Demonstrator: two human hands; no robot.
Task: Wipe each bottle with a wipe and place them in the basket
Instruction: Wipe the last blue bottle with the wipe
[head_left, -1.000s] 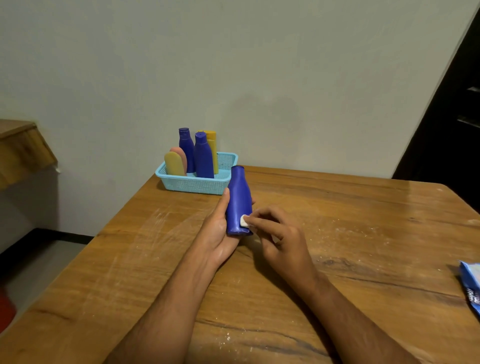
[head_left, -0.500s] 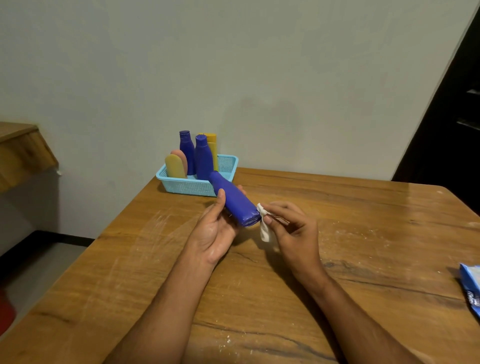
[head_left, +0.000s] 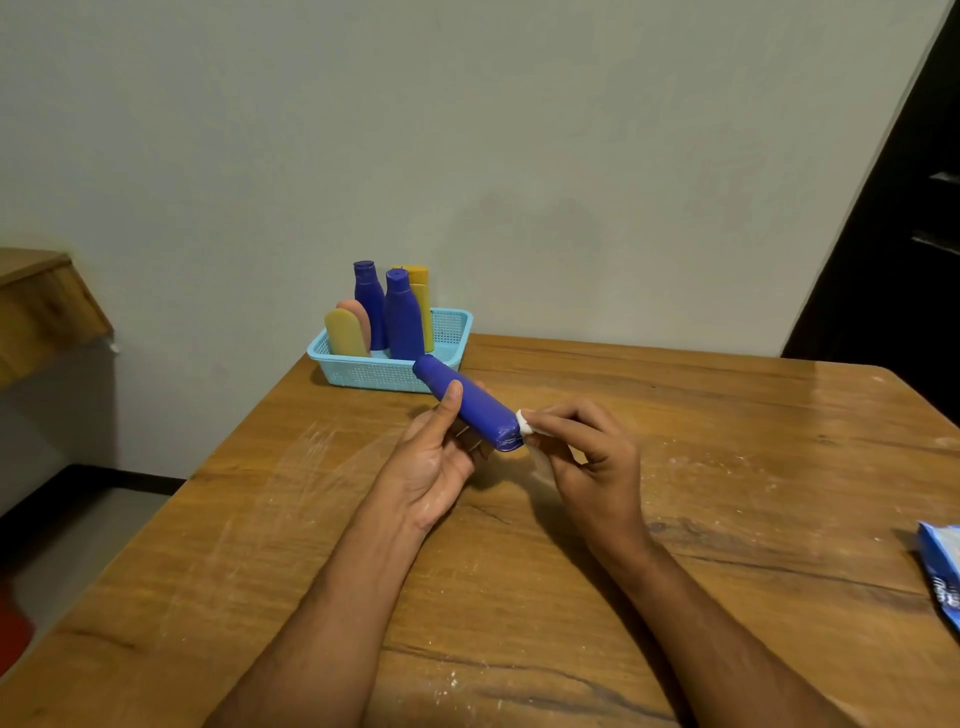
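My left hand (head_left: 434, 457) holds a blue bottle (head_left: 470, 405) above the table, thumb on top, its cap end pointing toward the basket and its flat bottom toward my right hand. My right hand (head_left: 587, 457) pinches a small white wipe (head_left: 525, 422) against the bottle's bottom edge. A light blue mesh basket (head_left: 363, 371) stands at the table's far left corner. It holds two upright blue bottles (head_left: 402, 319), a yellow bottle (head_left: 422, 296) behind them, and a yellow and a pink bottle (head_left: 347, 332) at its left.
The wooden table (head_left: 675, 467) runs wide to the right and toward me. A blue wipe packet (head_left: 943, 577) lies at its right edge, partly out of view. A wooden shelf (head_left: 41, 306) juts out at the left, and a dark doorway is at the right.
The bottle has tipped from nearly upright to lying slanted in my left hand. My right hand has shifted the wipe from the bottle's lower side to its bottom end.
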